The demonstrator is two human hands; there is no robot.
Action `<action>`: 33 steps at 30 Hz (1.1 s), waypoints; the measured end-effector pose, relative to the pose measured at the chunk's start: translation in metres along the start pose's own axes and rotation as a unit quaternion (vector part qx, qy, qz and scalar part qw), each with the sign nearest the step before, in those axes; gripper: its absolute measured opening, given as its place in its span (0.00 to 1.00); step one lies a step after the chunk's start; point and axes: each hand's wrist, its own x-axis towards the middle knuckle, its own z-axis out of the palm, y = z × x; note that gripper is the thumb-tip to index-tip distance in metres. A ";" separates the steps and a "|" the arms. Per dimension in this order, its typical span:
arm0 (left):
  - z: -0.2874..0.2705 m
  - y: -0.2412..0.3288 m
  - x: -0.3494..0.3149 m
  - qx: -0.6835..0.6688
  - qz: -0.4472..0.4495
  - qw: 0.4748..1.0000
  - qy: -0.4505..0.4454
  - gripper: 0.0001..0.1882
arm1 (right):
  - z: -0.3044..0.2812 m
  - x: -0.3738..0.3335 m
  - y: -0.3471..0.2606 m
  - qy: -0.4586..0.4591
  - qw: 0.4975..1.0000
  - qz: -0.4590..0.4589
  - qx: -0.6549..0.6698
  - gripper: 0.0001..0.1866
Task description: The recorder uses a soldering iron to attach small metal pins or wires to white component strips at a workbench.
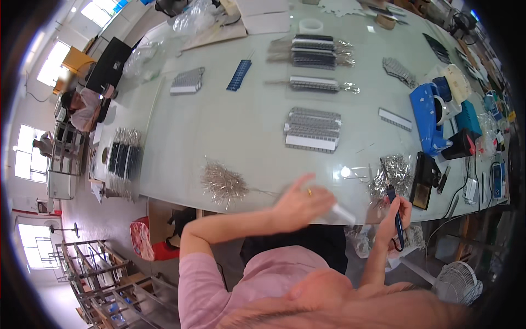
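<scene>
The right hand (pixel 402 211) was closed on a dark blue pen-shaped tool with a thin metal shank (pixel 398 223), positioned at the near edge of the pale green glossy tabletop (pixel 219 126). The tool's long axis ran away from the body and slightly leftward, its shank extending over a heap of thin silver metal leads (pixel 395 178) just ahead of the grip; contact between shank and heap could not be confirmed. The left hand (pixel 303 204), blurred, was over the near edge with its fingers directed rightward. A narrow white flat strip (pixel 344 214) lay just right of those fingers, between the two hands and nearer the left, its long axis slanting toward the body on its right end; whether the left fingers were apart or clamped on it could not be told. A loose bundle of silver wire leads (pixel 223 183) was located left of the left hand, with thin strands trailing toward the wrist. Of the containers, a black rectangular open case (pixel 422 171) stood right of the heap, its brownish interior unclear in detail. A blue tape dispenser (pixel 426 123) beyond it carried a white roll (pixel 440 109).
</scene>
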 end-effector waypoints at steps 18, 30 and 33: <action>0.010 -0.263 0.139 0.234 -0.032 0.965 0.111 0.10 | 0.009 -0.006 0.004 -0.027 0.998 0.025 -0.059 0.05; -0.004 -0.274 0.144 0.083 -0.134 0.986 -0.049 0.45 | 0.009 -0.009 0.020 -0.048 0.996 0.003 -0.074 0.05; 0.015 -0.277 0.151 0.078 -0.113 0.991 0.001 0.42 | -0.007 -0.010 0.043 -0.011 0.997 0.011 -0.078 0.09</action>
